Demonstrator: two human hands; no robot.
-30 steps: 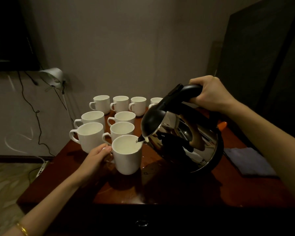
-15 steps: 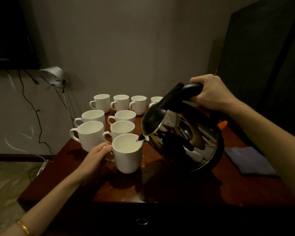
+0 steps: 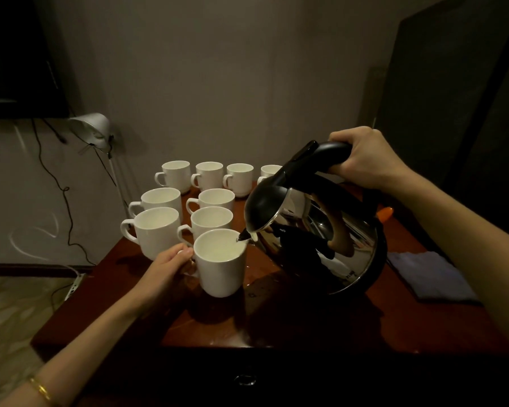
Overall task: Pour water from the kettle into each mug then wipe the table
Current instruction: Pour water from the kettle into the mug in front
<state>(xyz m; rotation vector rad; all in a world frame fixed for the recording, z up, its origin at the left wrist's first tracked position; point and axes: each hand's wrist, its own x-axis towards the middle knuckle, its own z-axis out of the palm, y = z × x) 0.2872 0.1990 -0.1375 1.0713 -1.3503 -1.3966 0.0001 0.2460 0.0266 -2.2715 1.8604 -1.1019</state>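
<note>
Both hands grip: right (image 3: 362,158) tilts kettle (image 3: 321,230), left (image 3: 171,264) holds mug (image 3: 221,262).

Single head-worn wide-angle view, looking forward and down, close over the table (image 3: 291,327), wall behind

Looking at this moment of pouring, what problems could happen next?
1. The kettle spout sits right at the rim of the front mug, and the table beside it already looks wet, so more water may run outside.
2. The mug seems fairly full; further tilting by the right hand could overflow it onto the left hand at the handle.
3. The other mugs stand close behind, so moving the kettle to them could knock one.
</note>
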